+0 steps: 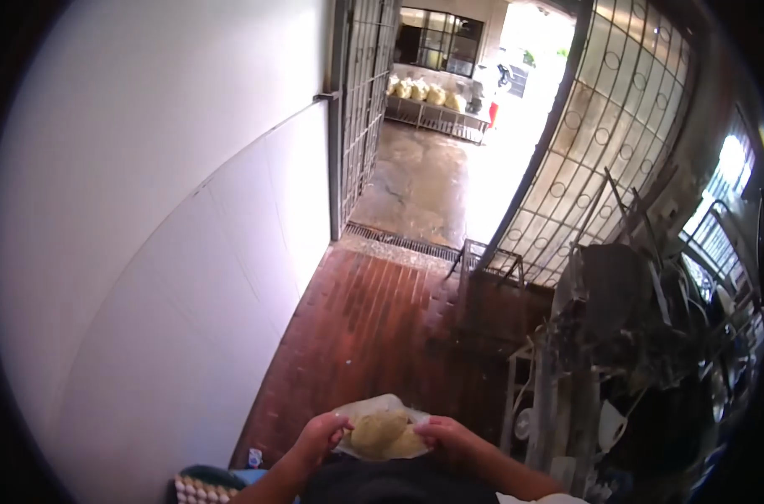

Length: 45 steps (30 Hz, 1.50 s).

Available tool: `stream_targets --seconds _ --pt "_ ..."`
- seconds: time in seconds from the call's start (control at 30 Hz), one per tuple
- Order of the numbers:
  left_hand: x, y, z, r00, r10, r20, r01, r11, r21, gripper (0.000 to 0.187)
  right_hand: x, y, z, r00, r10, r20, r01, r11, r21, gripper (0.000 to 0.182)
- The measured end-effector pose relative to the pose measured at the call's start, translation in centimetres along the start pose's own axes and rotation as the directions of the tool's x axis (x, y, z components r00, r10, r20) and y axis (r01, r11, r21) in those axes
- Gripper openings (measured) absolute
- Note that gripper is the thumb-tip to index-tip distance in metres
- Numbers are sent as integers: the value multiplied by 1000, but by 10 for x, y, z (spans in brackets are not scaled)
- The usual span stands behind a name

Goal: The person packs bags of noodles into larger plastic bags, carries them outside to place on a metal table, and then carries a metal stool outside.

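Observation:
A clear plastic bag (379, 430) with pale yellowish, lumpy contents is held close to the body at the bottom centre. My left hand (321, 436) grips its left edge with the fingers pinched together. On the other side, my right hand (442, 432) pinches the bag's right edge. The bag's upper part rises slightly between the hands, and the yellowish contents sag in the middle.
White wall (189, 252) on the left; open metal gate (361, 109) and doorway ahead. Filled bags stand on a bench (436, 118) outside. Stacked metal furniture (617, 294) crowds the right. An egg tray (199, 490) lies bottom left, above the red tiled floor (365, 311).

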<state>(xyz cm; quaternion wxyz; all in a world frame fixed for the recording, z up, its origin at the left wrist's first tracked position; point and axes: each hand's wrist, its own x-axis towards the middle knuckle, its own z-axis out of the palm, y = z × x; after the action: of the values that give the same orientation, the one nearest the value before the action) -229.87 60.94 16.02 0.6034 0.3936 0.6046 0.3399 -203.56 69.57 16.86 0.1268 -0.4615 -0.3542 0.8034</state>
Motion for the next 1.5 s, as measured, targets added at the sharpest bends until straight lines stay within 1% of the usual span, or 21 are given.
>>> stream_targets --seconds 0.1,0.2,0.27,0.37,0.43,0.5,0.53,0.6,0.7,0.8,0.83,0.93,0.97,1.0,1.07,1.13,1.2,1.3,1.37,1.43,1.5 --pt "76 47 -46 990 -51 133 61 995 -74 11 39 -38 -23 994 -66 -84 86 963 254 9" --pt "159 85 -68 988 2 152 31 977 -212 14 98 -81 -52 993 -100 -70 116 949 293 12" --pt "213 123 -71 990 28 139 4 974 -225 18 144 -112 -75 994 -106 -41 112 974 199 20" --pt "279 194 -80 970 31 242 -13 997 -77 26 217 -183 -93 991 -130 40 122 979 163 31" --pt "326 213 -91 913 195 359 -222 974 36 30 258 -238 -82 991 -101 86 84 980 181 41" --pt "391 205 -81 923 46 381 -36 999 -31 40 298 -285 -80 975 -99 198 57 976 210 50" --pt "410 226 -79 899 -5 439 -72 985 158 51 313 -315 -80 974 -21 223 -43 959 279 47" --pt "453 257 -78 864 241 442 -443 781 440 68 345 -378 -86 953 118 279 -226 890 395 41" --pt "538 273 -98 787 443 430 -614 632 473 78 447 -407 -145 995 -89 46 54 862 504 28" --pt "598 329 -143 718 236 655 -536 788 303 79 480 -481 -171 997 -64 -47 79 837 541 20" --pt "625 337 -159 657 311 687 -603 764 231 74 496 -505 -190 993 -65 -94 103 869 484 25" --pt "686 428 -219 807 56 589 -339 859 383 64 530 -563 -248 982 -34 -184 125 851 511 30" --pt "731 411 -228 864 84 496 -168 977 128 58 537 -586 -263 970 -48 -238 166 847 505 29" --pt "781 388 -231 916 50 399 10 989 -146 53 539 -602 -272 956 -52 -288 199 836 511 28" --pt "859 408 -242 904 165 394 -116 983 -145 45 544 -637 -287 908 -51 -415 285 803 524 26" --pt "934 447 -250 829 152 538 -99 987 -126 46 568 -659 -327 907 -161 -390 365 762 534 26" --pt "1013 474 -255 792 74 606 -134 990 54 46 596 -690 -362 890 -204 -408 406 761 505 27" --pt "1114 497 -266 932 43 361 -209 876 434 53 635 -743 -413 847 -181 -500 422 801 425 29" --pt "1184 459 -304 989 79 126 -142 746 651 55 665 -768 -468 867 -156 -472 404 775 485 29" --pt "1227 429 -352 982 -159 -104 189 748 637 58 692 -802 -507 848 -126 -514 423 745 516 30" --pt "1264 354 -423 910 -299 -286 414 647 641 47 721 -825 -565 857 -41 -513 373 737 564 32"
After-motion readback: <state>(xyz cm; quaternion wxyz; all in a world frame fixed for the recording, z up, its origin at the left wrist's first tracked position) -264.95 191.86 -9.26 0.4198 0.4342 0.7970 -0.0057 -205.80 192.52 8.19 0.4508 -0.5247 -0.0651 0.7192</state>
